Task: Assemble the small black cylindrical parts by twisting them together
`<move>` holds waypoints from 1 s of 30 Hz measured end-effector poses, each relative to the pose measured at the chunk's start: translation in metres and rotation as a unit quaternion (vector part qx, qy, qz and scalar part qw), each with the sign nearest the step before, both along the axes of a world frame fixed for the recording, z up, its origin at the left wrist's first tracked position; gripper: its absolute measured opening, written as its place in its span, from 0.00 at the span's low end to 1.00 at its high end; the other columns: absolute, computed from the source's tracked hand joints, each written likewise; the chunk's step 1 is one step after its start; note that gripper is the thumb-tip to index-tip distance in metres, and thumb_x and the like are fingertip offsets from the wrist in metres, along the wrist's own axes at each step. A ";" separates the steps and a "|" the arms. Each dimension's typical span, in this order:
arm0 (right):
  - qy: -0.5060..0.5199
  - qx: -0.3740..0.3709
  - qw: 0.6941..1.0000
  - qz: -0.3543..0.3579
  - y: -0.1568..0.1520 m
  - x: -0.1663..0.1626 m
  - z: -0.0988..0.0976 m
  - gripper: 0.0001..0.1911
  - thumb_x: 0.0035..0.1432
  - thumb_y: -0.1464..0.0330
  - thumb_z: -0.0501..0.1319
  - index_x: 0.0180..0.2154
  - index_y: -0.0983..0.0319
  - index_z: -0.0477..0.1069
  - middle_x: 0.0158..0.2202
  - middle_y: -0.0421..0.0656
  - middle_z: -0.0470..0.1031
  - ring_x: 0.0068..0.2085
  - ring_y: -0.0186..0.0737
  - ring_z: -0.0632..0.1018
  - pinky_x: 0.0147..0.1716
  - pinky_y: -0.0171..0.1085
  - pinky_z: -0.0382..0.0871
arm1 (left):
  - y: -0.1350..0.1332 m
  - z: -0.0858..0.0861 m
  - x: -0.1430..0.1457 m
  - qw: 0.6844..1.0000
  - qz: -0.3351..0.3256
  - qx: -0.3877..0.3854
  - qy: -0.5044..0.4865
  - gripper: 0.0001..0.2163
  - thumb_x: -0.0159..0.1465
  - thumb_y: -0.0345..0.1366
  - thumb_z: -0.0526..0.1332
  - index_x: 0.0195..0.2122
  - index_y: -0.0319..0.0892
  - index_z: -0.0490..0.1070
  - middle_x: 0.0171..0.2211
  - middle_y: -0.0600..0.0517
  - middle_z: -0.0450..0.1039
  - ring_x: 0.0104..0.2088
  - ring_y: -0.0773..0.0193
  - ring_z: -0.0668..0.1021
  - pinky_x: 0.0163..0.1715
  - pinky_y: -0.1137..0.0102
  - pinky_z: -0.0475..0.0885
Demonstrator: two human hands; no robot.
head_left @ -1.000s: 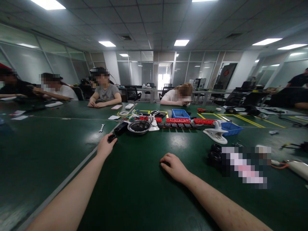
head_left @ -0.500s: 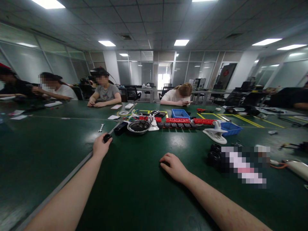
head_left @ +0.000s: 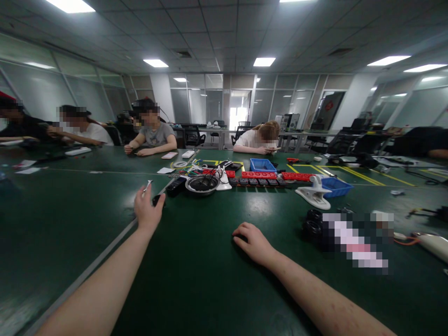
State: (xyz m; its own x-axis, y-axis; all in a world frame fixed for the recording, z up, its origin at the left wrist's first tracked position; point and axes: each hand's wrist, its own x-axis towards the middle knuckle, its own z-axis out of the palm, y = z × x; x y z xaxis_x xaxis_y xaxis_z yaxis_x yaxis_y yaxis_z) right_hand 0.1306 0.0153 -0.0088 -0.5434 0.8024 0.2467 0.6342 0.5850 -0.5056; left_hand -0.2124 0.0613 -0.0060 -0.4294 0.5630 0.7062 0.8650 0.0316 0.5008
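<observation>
My left hand is stretched far out over the green table, fingers spread and pointing up. A small black object sits right at its thumb; I cannot tell whether the thumb still touches it. A small silver wrench lies just beyond the fingertips. My right hand rests palm down on the table nearer to me, fingers loosely bent and together, with nothing visible under it.
Beyond the left hand lie a black box, a round metal dish, red power strips, two blue bins and a white clamp-like part. Black rolls sit at the right. Several people sit across the table.
My left hand, closed on the small black object before, has opened its fingers and shifted slightly left toward the wrench. The right hand has not moved.
</observation>
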 end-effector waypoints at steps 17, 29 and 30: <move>0.330 0.106 0.903 -0.253 0.008 0.040 0.068 0.24 0.56 0.52 0.45 0.17 0.61 0.54 0.14 0.33 0.51 0.17 0.30 0.58 0.17 0.30 0.51 | -0.050 0.008 0.134 0.883 -0.407 -0.187 0.139 0.15 0.62 0.46 0.48 0.34 0.41 0.68 0.25 0.53 0.67 0.26 0.64 0.71 0.26 0.73 0.65; -0.154 -0.103 0.835 -0.519 0.062 0.182 0.069 0.25 0.43 0.54 0.61 0.42 0.61 0.68 0.42 0.53 0.71 0.44 0.55 0.71 0.40 0.49 0.61 | -0.035 -0.008 0.127 0.864 -0.415 -0.272 0.084 0.32 0.58 0.52 0.51 0.60 0.45 0.43 0.57 0.42 0.52 0.56 0.51 0.59 0.52 0.55 0.58; -0.165 -0.109 0.836 -0.512 0.062 0.182 0.066 0.21 0.43 0.55 0.62 0.38 0.61 0.70 0.41 0.51 0.72 0.44 0.54 0.71 0.40 0.49 0.61 | -0.035 -0.008 0.126 0.863 -0.416 -0.274 0.082 0.32 0.58 0.52 0.51 0.60 0.45 0.44 0.57 0.42 0.52 0.56 0.51 0.59 0.52 0.55 0.57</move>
State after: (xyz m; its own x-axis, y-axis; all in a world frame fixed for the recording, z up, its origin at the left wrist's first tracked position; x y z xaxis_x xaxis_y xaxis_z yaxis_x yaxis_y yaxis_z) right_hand 0.3129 0.0771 0.0574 0.4471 0.8945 0.0058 0.8716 -0.4342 -0.2277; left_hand -0.0862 0.0266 -0.0136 0.3648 0.8973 0.2487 0.7609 -0.4412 0.4757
